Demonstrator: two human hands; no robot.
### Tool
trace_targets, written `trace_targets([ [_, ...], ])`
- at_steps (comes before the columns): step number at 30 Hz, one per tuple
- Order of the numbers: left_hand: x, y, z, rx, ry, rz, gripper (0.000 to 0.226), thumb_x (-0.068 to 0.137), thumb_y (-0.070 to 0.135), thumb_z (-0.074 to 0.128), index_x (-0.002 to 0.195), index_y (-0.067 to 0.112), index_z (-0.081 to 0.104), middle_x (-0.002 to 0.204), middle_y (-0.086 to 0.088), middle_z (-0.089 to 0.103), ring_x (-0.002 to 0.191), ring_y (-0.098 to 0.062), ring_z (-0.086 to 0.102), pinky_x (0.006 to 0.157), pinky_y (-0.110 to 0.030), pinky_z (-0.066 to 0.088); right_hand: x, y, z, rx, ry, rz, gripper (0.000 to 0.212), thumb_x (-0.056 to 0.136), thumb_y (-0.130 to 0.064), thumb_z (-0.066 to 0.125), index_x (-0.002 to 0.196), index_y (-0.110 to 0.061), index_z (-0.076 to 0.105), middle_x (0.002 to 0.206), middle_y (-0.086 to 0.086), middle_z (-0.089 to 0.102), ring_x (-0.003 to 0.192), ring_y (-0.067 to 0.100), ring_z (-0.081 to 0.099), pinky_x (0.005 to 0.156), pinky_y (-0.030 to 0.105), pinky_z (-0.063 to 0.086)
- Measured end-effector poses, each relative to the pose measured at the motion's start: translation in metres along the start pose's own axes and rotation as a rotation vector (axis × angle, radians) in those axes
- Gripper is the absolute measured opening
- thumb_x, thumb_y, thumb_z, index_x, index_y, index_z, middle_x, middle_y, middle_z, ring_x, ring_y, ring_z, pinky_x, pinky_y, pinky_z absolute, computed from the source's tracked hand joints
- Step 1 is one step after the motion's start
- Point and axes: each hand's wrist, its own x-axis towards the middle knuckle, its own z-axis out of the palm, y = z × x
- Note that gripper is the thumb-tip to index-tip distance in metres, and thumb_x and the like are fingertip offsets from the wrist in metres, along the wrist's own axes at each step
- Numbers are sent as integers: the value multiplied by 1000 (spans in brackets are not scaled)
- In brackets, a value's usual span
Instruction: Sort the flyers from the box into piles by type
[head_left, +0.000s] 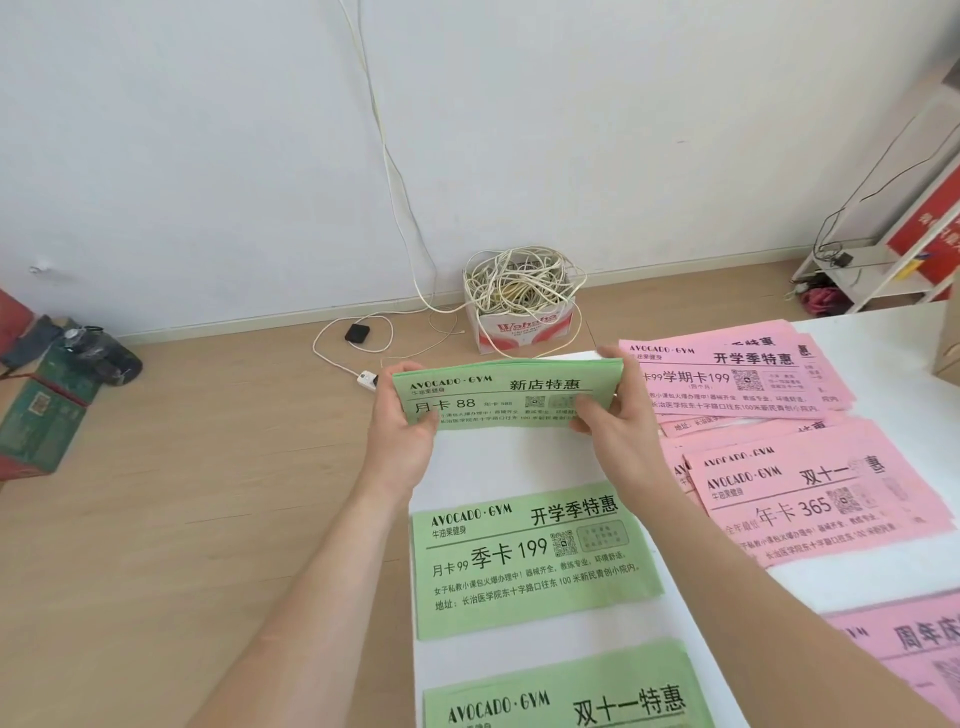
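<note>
Between the hands: a thin stack of green flyers (506, 397), held up over the far end of the white table (519, 457).
Left hand (402, 436): pinches the left end of the stack, thumb on the front, fingers behind.
Right hand (610, 421): pinches the right end the same way.
Job right now: I think the edges are being squared up so the stack can go down as a new pile.
How to do it well: keep both ends level, tap the bottom edge on the table, then lay the stack flat on the bare white spot just below it.
Near green piles: one pile (535, 561) lies flat closer to the person, and another (561, 696) sits at the bottom edge.
Pink piles: three show on the right (727, 379) (815, 499) (909, 654), and some sheets are messy and spread.
In the way: the top pink pile is just beside the right hand, so a sideways bump could push it.
Flyer box: I cannot tell which one it is.
Floor: a carton of tangled cable (522, 291) stands by the wall, well apart.
</note>
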Motion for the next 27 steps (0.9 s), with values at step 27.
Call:
trace_targets([
  [27, -24, -2, -13, 892, -57, -32, 64, 80, 33, 72, 136, 13, 48, 141, -6, 46, 129, -25, 41, 108, -33, 29, 22, 0, 8, -892, -27, 96, 30, 86, -7, 53, 115, -11, 59, 102, 9, 67, 93, 31, 60, 71, 31, 45],
])
